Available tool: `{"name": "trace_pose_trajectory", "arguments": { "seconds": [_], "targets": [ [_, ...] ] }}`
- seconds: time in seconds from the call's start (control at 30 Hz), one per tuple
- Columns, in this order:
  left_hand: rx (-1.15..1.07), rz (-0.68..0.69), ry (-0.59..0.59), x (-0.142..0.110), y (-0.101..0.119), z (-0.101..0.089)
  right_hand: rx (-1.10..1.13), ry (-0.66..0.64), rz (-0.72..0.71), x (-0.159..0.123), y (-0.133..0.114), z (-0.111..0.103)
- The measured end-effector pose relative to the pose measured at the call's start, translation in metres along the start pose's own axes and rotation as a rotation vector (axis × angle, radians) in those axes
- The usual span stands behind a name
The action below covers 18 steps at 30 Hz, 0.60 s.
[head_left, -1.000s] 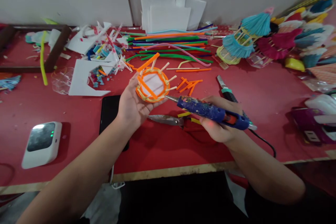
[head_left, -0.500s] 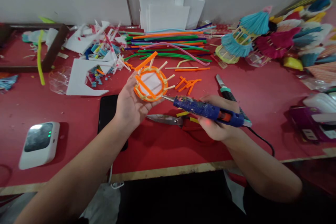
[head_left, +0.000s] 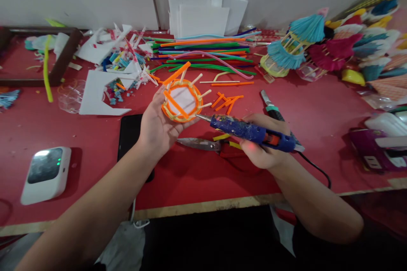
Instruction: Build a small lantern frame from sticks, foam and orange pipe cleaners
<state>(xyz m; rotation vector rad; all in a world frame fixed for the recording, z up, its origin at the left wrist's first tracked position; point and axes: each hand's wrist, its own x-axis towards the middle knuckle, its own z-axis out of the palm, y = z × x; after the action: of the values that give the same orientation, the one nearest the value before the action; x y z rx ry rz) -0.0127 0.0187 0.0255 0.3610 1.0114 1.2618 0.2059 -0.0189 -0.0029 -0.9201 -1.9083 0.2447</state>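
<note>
craftwork [head_left: 180, 99], round, white-floored and rimmed in orange and pale yellow, is resting in my left hand [head_left: 155, 131], above the bench [head_left: 178, 182]. that hand is cupping it from the side and below, probably so the open face is tilting up towards me; the fingers underneath are mostly hidden, so i cannot tell how firmly they are pressing. pale sticks are poking out around the rim, and a loose-looking orange strip is lying across it.

my right hand [head_left: 263, 152] is wrapping round a blue glue gun [head_left: 237, 129], aiming its metal nozzle at the rim's near right edge, likely for a precise spot. i cannot tell whether the tip is touching.

below the gun, scissors [head_left: 199, 144] are lying partly under it; just beyond, short orange pieces [head_left: 227, 102] are lying seemingly within easy reach. a black phone [head_left: 129, 135] is lying partly beneath my left forearm. farther off, fuzzy coloured stems [head_left: 206, 46] are lying roughly lengthwise, perhaps for easy picking, before upright white sheets [head_left: 203, 21].
</note>
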Motion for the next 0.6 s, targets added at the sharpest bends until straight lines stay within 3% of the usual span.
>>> {"name": "trace_pose_trajectory", "arguments": {
  "seconds": [0.6],
  "targets": [
    [0.016, 0.0, 0.002, 0.0018, -0.0006, -0.0001, -0.024, -0.003, -0.003, 0.0023, -0.0042, -0.0013]
  ]
}}
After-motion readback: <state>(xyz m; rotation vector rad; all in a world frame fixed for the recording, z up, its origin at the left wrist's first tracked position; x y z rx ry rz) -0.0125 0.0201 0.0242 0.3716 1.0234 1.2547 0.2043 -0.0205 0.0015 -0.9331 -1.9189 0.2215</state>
